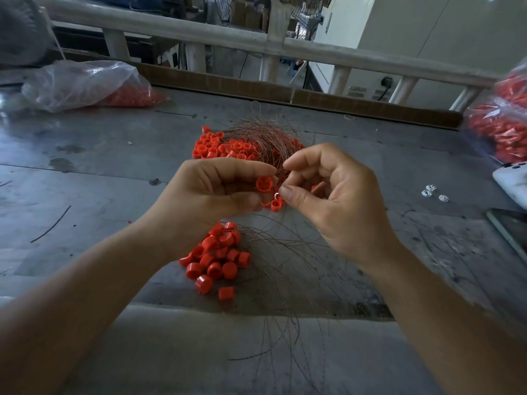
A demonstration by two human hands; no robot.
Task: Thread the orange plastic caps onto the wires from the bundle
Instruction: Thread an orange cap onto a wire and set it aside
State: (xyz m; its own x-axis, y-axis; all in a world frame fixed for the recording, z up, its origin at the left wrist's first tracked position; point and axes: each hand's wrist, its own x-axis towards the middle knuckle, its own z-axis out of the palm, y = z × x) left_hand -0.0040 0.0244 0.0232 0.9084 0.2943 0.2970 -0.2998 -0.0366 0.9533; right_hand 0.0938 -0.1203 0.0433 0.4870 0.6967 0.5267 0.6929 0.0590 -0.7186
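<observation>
My left hand (pixel 219 189) pinches an orange cap (pixel 263 183) between thumb and fingers, its open side facing my right hand. My right hand (pixel 328 195) pinches a thin wire end between thumb and forefinger, right beside that cap. A tangled bundle of thin coppery wires (pixel 262 135) lies just beyond my hands on a heap of loose orange caps (pixel 219 146). A second pile of orange caps (pixel 219 258) with wires trailing from it toward me sits under my left wrist.
The grey metal table (pixel 99 172) holds a clear bag of orange caps (pixel 85 84) at far left and more bags of them (pixel 502 129) at far right. Small white parts (pixel 430 191) and a white device (pixel 513 183) lie at right. A railing (pixel 256 44) runs behind.
</observation>
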